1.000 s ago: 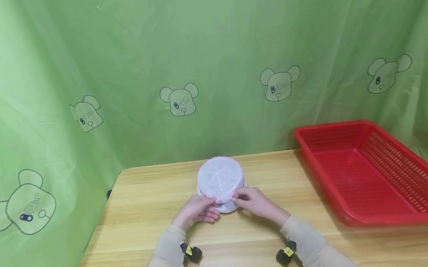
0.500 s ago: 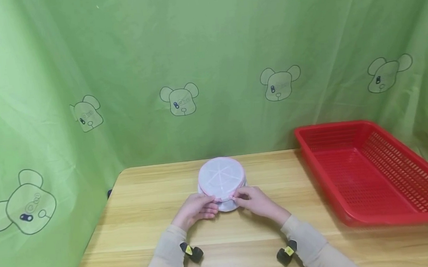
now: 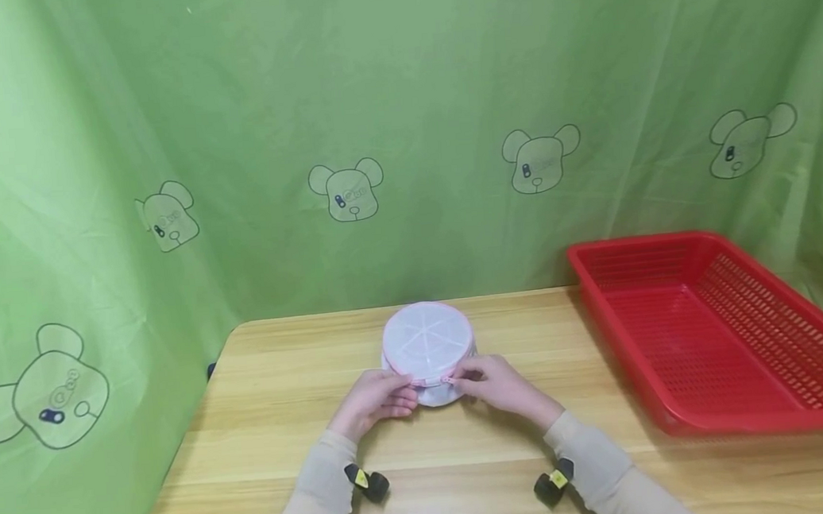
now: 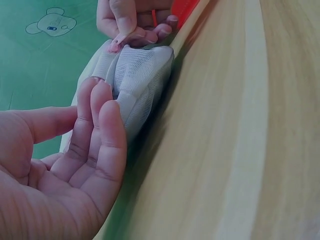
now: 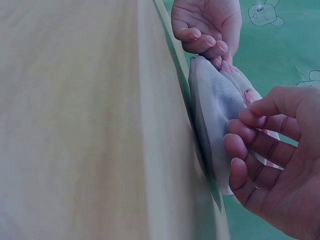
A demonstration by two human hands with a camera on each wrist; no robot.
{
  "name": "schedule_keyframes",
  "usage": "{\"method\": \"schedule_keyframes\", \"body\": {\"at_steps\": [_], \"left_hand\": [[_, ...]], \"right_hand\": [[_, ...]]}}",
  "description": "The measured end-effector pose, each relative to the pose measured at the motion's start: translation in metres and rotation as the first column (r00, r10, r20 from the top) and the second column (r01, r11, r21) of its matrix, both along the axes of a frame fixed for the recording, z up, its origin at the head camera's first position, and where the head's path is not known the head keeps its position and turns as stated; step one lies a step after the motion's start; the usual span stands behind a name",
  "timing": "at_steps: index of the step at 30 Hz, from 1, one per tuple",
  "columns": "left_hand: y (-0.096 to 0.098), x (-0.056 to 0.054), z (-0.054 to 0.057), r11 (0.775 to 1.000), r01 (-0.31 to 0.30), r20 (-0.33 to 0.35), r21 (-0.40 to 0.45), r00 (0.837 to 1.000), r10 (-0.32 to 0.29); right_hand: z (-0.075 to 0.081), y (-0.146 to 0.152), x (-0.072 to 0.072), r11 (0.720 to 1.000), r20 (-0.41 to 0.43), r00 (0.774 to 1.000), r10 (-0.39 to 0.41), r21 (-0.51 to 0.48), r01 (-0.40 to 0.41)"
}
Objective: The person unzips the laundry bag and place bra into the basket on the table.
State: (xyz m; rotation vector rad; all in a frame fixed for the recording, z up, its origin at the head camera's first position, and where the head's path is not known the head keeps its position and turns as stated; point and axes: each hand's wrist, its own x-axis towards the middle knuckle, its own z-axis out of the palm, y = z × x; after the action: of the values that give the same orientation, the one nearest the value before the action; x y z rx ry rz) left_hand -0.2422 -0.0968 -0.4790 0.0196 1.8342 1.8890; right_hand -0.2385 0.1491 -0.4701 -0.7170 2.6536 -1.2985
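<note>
A round, white mesh laundry bag (image 3: pixel 427 335) with pink edging stands on the table, its seamed lid facing up. My left hand (image 3: pixel 373 403) grips the near rim at its left, thumb on top and the other fingers against the mesh side. At the rim's near right, my right hand (image 3: pixel 501 386) pinches the pink zipper end (image 4: pixel 115 46) between thumb and forefinger. Its remaining fingers curl loosely beside the mesh in the right wrist view. Whether anything lies inside the bag is hidden.
A large red plastic basket (image 3: pixel 717 427) with slotted walls stands on the right of the wooden table (image 3: pixel 303 344). Green curtain (image 3: pixel 438 231) printed with bear heads hangs behind the table and along both sides.
The bag has shifted very slightly to the right. My right hand has moved slightly right along the near rim, still pinching; the left hand keeps its grip.
</note>
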Motion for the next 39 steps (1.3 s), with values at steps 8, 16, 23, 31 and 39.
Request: {"method": "schedule_keyframes", "body": {"at_steps": [8,16,23,31,39], "left_hand": [[-0.002,-0.001,0.0,1.0,-0.008,-0.013,-0.002,1.0,0.008],[-0.003,-0.003,-0.001,1.0,-0.011,-0.019,0.002,1.0,0.011],[-0.006,-0.004,-0.003,0.999,-0.039,-0.015,0.0,0.999,0.039],[-0.008,-0.005,-0.003,0.999,-0.048,-0.018,0.001,0.999,0.048],[-0.009,-0.005,-0.002,0.999,-0.053,-0.02,0.009,0.998,0.053]], "right_hand": [[0.001,0.005,-0.002,1.0,0.016,1.0,0.002,-0.021,-0.002],[0.004,0.006,-0.003,1.0,0.002,1.0,-0.001,-0.015,0.001],[0.006,0.009,-0.004,0.999,0.007,0.999,-0.051,-0.004,0.051],[0.005,0.01,-0.007,0.999,-0.023,0.998,-0.05,-0.002,0.05],[0.005,0.013,-0.007,0.998,-0.037,0.997,-0.063,0.0,0.063]]}}
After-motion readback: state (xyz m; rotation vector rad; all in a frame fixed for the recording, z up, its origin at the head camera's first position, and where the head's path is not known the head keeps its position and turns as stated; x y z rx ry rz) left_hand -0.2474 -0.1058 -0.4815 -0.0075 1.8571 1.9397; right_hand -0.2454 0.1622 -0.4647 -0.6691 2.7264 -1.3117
